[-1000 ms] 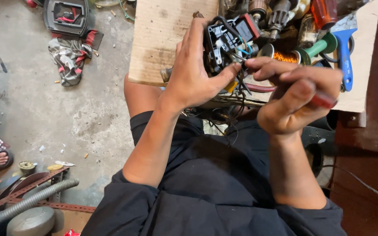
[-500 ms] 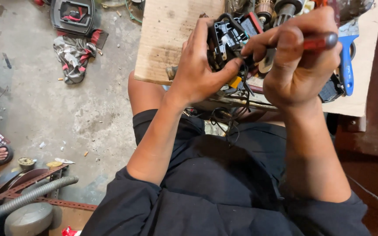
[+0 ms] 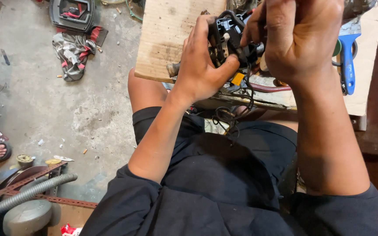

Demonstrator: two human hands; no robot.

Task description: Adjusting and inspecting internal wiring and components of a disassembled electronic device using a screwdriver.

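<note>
Head camera looks steeply down, close above the hands point(image 3: 259, 52).

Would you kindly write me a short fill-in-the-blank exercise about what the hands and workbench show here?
1. The left hand grips a black power-tool housing from which dark ____ dangle toward the lap.
2. The clamp lying on the board right of the right hand has a ____ handle.
3. The wooden board rests across the person's ____.
4. A crumpled rag lies on the concrete ____.

Missing words: wires; blue; lap; floor

black wired power-tool part point(image 3: 228, 41), held upright
</note>
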